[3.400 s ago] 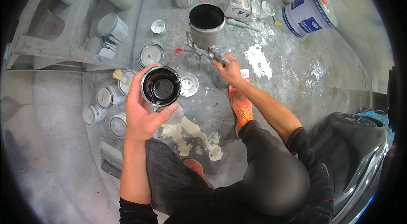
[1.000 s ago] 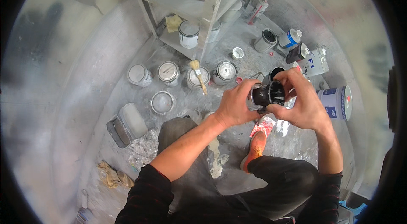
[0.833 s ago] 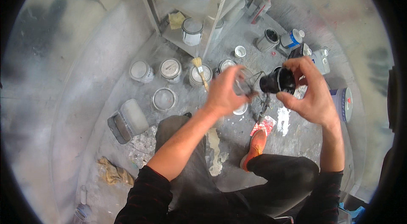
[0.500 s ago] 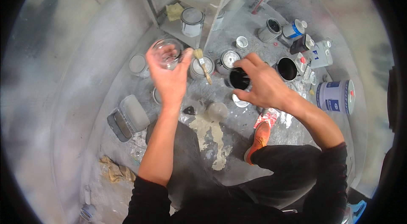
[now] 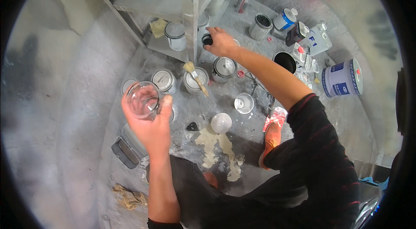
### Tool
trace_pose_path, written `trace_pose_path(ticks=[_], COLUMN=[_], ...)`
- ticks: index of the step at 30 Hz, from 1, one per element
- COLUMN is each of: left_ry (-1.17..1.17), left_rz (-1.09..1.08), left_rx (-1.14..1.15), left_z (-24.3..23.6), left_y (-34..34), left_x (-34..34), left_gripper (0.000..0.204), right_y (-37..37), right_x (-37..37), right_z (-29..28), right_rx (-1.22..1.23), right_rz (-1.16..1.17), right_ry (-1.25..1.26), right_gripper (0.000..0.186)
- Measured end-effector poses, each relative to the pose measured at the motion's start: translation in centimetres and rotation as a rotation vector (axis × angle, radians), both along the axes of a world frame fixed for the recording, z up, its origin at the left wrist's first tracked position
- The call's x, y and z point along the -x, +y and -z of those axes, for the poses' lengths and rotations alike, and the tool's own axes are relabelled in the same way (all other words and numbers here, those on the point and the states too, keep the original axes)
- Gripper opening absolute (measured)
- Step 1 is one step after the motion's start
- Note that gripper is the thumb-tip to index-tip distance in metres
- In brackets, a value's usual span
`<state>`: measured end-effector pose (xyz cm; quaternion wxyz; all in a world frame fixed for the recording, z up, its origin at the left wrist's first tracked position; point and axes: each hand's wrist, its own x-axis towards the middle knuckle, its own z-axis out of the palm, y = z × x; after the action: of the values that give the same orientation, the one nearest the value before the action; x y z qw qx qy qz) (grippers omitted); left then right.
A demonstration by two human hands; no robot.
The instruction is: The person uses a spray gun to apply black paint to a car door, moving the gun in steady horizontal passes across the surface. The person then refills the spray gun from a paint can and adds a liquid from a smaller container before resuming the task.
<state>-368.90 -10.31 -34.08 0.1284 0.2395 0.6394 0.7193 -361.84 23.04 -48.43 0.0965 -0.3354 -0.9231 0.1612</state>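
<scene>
My left hand is closed around a clear plastic cup, held in the air with its open mouth tilted up toward me. The cup looks empty. At full reach, my right hand grips a small cup with black contents beside the front post of the shelf. The fingers hide part of this cup, and I cannot tell whether its base rests on the floor. Between the hands stand several lidded paint cans. A paintbrush with pale bristles lies across the lid of one.
A grey metal shelf rises at the back, with a paint can on its low board. A black-filled can, a white jug and a large pail stand rightward. A translucent cup sits near dried spills.
My right hand has carried the dark cup away from me and leftward to the shelf post. My left hand, still holding the clear cup, has come lower and nearer. The view has shifted.
</scene>
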Motion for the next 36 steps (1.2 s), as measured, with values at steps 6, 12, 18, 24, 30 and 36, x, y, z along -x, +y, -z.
trace_pose_path(ticks=[6, 12, 18, 24, 30, 36], left_ry=[-0.025, 0.060, 0.048, 0.063, 0.036, 0.017], left_rz=[-0.018, 0.011, 0.009, 0.079, 0.187, 0.339], left_rx=[-0.013, -0.013, 0.030, 0.017, -0.077, -0.110], left_z=[-1.0, -0.8, -1.1, 0.1, 1.1, 2.1], left_y=[-1.7, -2.3, -2.0, -0.2, 2.4, 5.4], left_x=[-0.4, -0.2, -0.3, -0.6, -1.6, -3.1], left_gripper=[0.080, 0.083, 0.084, 0.083, 0.084, 0.084], right_y=[0.0, 0.4, -0.3, -1.3, -7.6, -13.2], right_x=[3.1, 3.9, 2.8, 0.9, -3.8, -23.1], right_z=[5.6, 7.8, 5.9, 3.3, -10.1, -22.9], right_rx=[-0.011, -0.039, 0.085, 0.071, 0.106, 0.508], right_rz=[-0.088, -0.175, -0.103, 0.010, -0.120, -0.275], right_ry=[0.058, 0.094, 0.095, 0.009, -0.159, -0.412], right_gripper=[0.068, 0.061, 0.065, 0.070, 0.065, 0.066])
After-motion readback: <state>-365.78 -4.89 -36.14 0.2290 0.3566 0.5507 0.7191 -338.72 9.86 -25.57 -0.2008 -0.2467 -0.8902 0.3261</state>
